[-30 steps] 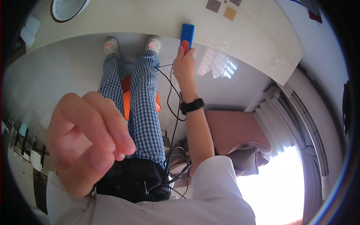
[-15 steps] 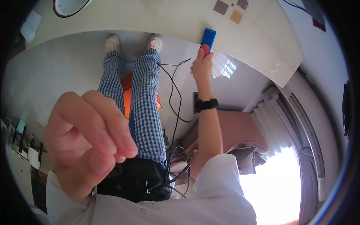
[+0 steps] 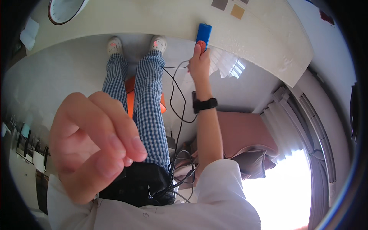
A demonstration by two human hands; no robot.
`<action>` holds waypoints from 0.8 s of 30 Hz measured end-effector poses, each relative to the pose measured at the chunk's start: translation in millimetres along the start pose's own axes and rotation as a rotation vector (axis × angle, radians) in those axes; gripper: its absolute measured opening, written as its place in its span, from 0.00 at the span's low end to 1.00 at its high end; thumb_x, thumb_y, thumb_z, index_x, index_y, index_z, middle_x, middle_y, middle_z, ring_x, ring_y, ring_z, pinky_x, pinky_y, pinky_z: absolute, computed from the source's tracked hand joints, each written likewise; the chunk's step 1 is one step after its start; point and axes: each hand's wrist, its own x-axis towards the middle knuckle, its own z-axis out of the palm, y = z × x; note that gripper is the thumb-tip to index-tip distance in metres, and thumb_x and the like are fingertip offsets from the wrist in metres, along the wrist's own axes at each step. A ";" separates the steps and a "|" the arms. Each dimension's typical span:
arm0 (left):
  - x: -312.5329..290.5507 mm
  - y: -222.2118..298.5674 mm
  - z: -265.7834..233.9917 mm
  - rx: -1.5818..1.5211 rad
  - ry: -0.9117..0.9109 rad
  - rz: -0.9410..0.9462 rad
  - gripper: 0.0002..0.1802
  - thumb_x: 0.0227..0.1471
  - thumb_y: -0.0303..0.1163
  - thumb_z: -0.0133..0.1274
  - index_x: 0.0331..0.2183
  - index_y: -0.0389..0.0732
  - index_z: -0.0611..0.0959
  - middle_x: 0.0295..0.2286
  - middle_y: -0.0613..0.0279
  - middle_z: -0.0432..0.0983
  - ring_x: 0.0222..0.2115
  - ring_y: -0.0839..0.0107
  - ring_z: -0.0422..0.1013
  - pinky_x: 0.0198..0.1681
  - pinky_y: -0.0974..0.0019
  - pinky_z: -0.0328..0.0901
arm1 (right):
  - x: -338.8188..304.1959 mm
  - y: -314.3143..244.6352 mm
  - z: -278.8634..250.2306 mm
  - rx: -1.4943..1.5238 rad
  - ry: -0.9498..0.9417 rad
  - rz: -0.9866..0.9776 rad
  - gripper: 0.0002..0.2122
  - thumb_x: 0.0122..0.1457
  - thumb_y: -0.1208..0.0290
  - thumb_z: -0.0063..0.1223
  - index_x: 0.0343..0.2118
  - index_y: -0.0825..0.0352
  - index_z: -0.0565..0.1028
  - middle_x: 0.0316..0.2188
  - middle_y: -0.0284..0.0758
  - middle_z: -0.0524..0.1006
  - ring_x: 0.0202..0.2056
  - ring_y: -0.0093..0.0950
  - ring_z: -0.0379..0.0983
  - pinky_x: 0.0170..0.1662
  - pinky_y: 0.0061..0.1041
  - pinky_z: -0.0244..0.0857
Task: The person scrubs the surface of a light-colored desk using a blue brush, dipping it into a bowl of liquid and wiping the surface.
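Note:
My right hand (image 3: 199,68) reaches forward to the edge of the cream tabletop (image 3: 161,19). Its fingers are closed around a flat blue block with a round red grip (image 3: 204,32); the thumb lies by the red part. The block is at the table's front edge, and whether its underside touches the top is hard to tell. Droplets show on the surface to its right. Close to the camera, my left hand (image 3: 96,142) is raised with thumb and fingertips pinched together. Anything between those fingertips is hidden or too small to name.
A white round dish with a dark rim (image 3: 65,9) sits at the table's far left. Black cables (image 3: 184,99) hang from a black pouch (image 3: 142,184) at my waist. To the right are a pinkish-brown sofa (image 3: 245,132), a dark cushion (image 3: 249,163) and a bright curtained window.
My right hand has shifted slightly left and forward with the blue block. The left hand keeps its pinch and has moved a little to the right.

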 end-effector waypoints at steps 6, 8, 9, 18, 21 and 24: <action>0.5 1.3 7.4 0.057 0.037 -0.014 0.11 0.42 0.34 0.47 0.22 0.45 0.61 0.20 0.69 0.59 0.16 0.82 0.53 0.22 0.78 0.49 | 12.1 13.9 -44.0 0.163 0.000 0.080 0.15 0.53 0.57 0.33 0.27 0.67 0.57 0.07 0.30 0.59 0.07 0.19 0.57 0.06 0.19 0.49; 2.2 0.5 5.9 0.102 0.039 -0.017 0.11 0.42 0.34 0.46 0.22 0.44 0.60 0.20 0.68 0.58 0.16 0.82 0.53 0.22 0.78 0.49 | 13.0 12.4 -20.7 0.312 0.022 0.201 0.17 0.53 0.55 0.32 0.32 0.66 0.57 0.06 0.29 0.59 0.06 0.22 0.57 0.07 0.21 0.53; 4.5 1.1 8.1 0.100 0.032 -0.014 0.11 0.42 0.34 0.46 0.22 0.44 0.60 0.20 0.68 0.58 0.16 0.82 0.53 0.22 0.78 0.49 | 9.9 12.0 -6.7 0.230 -0.012 0.055 0.17 0.53 0.55 0.32 0.32 0.67 0.58 0.07 0.30 0.59 0.06 0.22 0.58 0.08 0.21 0.53; 2.2 -2.3 21.8 0.099 -0.010 -0.011 0.11 0.43 0.34 0.45 0.22 0.44 0.59 0.19 0.68 0.57 0.16 0.81 0.52 0.22 0.77 0.49 | 20.5 22.8 -45.2 0.217 -0.106 0.044 0.18 0.52 0.52 0.32 0.28 0.67 0.58 0.08 0.30 0.61 0.07 0.20 0.58 0.07 0.18 0.52; 9.9 -9.2 24.7 0.088 -0.005 -0.048 0.11 0.42 0.33 0.45 0.22 0.44 0.60 0.19 0.67 0.58 0.17 0.81 0.52 0.22 0.77 0.49 | 15.1 15.5 -20.1 0.192 -0.123 0.112 0.18 0.53 0.53 0.32 0.30 0.67 0.57 0.09 0.32 0.62 0.09 0.22 0.60 0.10 0.22 0.54; 13.2 -7.9 32.6 0.054 -0.033 -0.055 0.11 0.42 0.33 0.45 0.22 0.44 0.60 0.19 0.67 0.58 0.17 0.81 0.52 0.22 0.77 0.49 | 18.9 13.9 3.6 -0.001 -0.130 -0.180 0.19 0.52 0.51 0.31 0.28 0.67 0.59 0.09 0.33 0.62 0.09 0.23 0.60 0.12 0.24 0.54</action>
